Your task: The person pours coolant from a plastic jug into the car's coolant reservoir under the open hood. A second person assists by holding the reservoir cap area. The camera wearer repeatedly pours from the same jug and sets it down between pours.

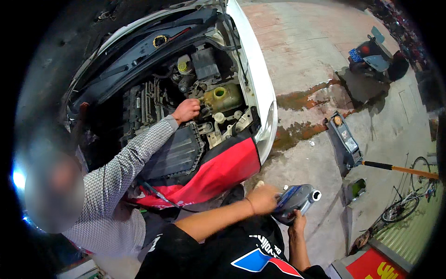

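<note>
My right hand is closed round the handle of a dark grey plastic jug with a blue label. The jug leans in front of my body, its pale round mouth toward the right. Beside its label side is my left hand, smeared by motion, so its fingers and any contact with the jug cannot be made out. Across the engine bay reaches a co-worker's hand in a grey checked sleeve, at the side of a yellowish coolant tank whose round filler neck faces up.
Ahead stands a white car, its engine bay exposed, a red fender cover over the front. A yellow-rimmed cap lies by the windshield. Rightward are a floor jack with an orange handle, a scooter, a bicycle and wet stains.
</note>
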Available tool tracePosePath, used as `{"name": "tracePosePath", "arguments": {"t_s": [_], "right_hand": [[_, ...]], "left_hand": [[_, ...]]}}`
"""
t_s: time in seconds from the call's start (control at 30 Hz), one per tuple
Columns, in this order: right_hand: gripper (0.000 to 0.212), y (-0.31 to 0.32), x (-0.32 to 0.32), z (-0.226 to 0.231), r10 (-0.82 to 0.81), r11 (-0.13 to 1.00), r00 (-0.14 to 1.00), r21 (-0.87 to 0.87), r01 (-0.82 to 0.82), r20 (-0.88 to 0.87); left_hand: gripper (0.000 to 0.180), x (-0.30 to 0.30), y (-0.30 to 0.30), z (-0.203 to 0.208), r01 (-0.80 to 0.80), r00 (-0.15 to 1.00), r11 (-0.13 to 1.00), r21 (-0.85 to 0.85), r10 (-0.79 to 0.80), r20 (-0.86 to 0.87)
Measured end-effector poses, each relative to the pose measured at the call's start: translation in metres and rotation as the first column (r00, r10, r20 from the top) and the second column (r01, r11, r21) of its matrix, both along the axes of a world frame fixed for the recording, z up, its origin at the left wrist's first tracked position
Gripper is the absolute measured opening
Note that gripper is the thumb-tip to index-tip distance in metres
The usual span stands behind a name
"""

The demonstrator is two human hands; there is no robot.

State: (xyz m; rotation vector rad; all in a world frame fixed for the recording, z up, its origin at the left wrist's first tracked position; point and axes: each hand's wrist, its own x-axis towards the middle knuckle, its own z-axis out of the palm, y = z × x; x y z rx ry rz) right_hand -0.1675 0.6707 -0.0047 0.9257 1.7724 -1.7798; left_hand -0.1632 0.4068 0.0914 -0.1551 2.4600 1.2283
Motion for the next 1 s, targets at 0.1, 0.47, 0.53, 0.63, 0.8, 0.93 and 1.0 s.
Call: {"name": "tracePosePath", "arguments": {"t_s": [0.1, 0.47, 0.53, 0.63, 0.8, 0.93, 1.0], "right_hand": [[0.023, 0.035, -0.005, -0.038, 0.029, 0.999, 0.998, 0.043, -0.032, 0.062], [0.019, 0.064, -0.032, -0.108, -0.011, 0.998, 0.991, 0.069, 0.002, 0.131], [0.019, 0.065, -0.030, -0.117, -0.025, 0.996, 0.984, 0.086, 0.010, 0.176], [0.020, 0.058, -0.032, -0.130, -0.040, 0.994, 0.976, 0.107, 0.018, 0.216], [0.024, 0.051, -0.022, -0.174, -0.076, 0.997, 0.962, 0.034, 0.069, 0.263], [0.031, 0.040, -0.023, -0.224, -0.068, 0.991, 0.956, -0.095, 0.098, 0.285], [0.042, 0.053, -0.019, -0.269, -0.121, 0.990, 0.936, -0.032, 0.139, 0.331]], "left_hand": [[0.028, 0.011, -0.094, -0.038, -0.310, 0.941, 0.883, -0.352, 0.232, -0.247], [0.051, 0.063, -0.235, -0.106, -0.220, 0.941, 0.669, -0.709, -0.046, -0.336], [0.053, 0.064, -0.235, -0.111, -0.213, 0.944, 0.642, -0.736, -0.061, -0.325], [0.056, 0.063, -0.237, -0.113, -0.198, 0.947, 0.602, -0.774, -0.086, -0.309], [0.054, 0.062, -0.239, -0.115, -0.176, 0.955, 0.632, -0.755, -0.076, -0.287], [0.034, 0.040, -0.236, -0.100, -0.111, 0.994, 0.691, -0.715, 0.080, -0.077], [0.040, 0.053, -0.232, -0.113, -0.167, 0.985, 0.702, -0.693, 0.085, -0.151]]}}
